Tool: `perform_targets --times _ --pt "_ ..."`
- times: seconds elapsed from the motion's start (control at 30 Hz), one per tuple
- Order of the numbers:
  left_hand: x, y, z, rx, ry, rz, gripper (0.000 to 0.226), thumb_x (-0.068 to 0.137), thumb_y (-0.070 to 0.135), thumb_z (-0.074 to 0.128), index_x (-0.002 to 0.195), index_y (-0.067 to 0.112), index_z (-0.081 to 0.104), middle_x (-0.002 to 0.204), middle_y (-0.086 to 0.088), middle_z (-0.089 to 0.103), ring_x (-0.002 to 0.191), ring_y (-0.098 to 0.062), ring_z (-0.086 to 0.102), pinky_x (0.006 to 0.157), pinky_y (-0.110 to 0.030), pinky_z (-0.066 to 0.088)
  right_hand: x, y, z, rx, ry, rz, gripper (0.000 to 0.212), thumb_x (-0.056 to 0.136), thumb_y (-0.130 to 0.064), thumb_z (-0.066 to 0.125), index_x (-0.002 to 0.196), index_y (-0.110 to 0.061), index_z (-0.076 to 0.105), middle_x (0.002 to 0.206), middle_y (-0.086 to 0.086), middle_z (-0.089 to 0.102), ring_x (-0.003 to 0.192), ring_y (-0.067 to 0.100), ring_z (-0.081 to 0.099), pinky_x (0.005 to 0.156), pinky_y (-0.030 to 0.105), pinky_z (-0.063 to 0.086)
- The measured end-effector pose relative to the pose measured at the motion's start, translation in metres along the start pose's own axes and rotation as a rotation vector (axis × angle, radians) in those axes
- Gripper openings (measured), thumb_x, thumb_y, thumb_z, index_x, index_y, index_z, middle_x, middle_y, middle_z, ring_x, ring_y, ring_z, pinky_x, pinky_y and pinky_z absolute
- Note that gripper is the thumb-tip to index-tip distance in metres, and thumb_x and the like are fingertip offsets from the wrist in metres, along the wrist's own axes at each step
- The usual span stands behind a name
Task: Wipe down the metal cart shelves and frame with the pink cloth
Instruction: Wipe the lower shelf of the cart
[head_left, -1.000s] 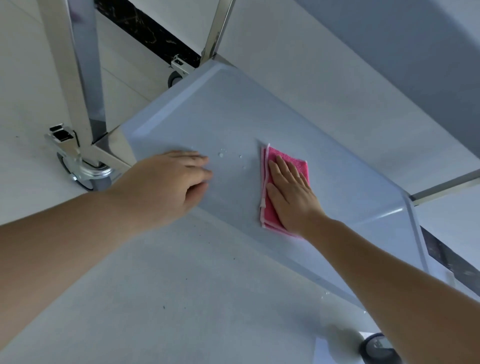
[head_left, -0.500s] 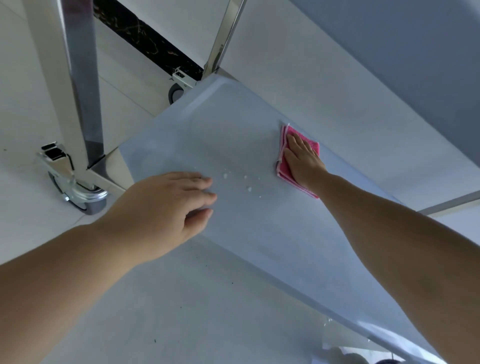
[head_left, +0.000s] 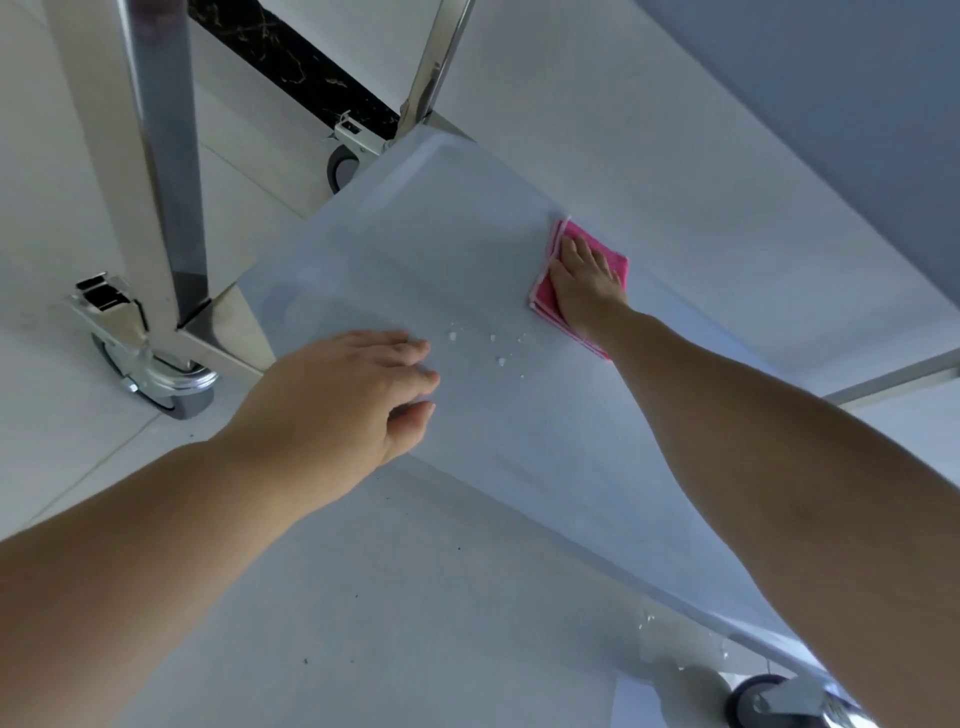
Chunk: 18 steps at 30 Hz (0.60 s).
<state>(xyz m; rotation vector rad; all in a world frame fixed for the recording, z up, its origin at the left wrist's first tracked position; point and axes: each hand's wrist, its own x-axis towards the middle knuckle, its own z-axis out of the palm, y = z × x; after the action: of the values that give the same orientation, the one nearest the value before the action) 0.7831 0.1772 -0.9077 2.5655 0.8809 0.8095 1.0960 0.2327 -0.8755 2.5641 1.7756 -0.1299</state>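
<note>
Cloth (head_left: 597, 260) under R hand (head_left: 582, 291), shelf (head_left: 415, 270) far edge.

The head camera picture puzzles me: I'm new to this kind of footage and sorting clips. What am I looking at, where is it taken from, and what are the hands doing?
There is no machine here. A person wears a camera on the head, so you look forward and down along both bare arms. The pale grey surface is the bottom shelf of a metal cart, just above a tiled floor. Shiny upright posts rise at its corners, and caster wheels sit beneath.

The right hand presses flat on a folded pink cloth near the shelf's far edge. It is not gripping the cloth, only pushing down on it. The left hand is empty, resting at the near edge with fingers spread loosely. A few water droplets lie on the shelf between the hands.
</note>
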Motion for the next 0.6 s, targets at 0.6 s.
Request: perform_targets --times 0.6 --pt "0.004 0.005 -0.007 0.064 -0.145 0.029 0.062 0.090 0.046 0.021 0.108 0.014 0.071 0.125 -0.010 0.062 0.120 -0.025 0.056 0.104 -0.028 0.031 -0.135 -0.072 0.003 -0.070 -0.115 -0.270 0.056 0.103 -0.039 0.017 0.153 -0.021 0.002 0.161 -0.001 -0.005 0.148 0.020 -0.006 0.118 0.036 -0.006"
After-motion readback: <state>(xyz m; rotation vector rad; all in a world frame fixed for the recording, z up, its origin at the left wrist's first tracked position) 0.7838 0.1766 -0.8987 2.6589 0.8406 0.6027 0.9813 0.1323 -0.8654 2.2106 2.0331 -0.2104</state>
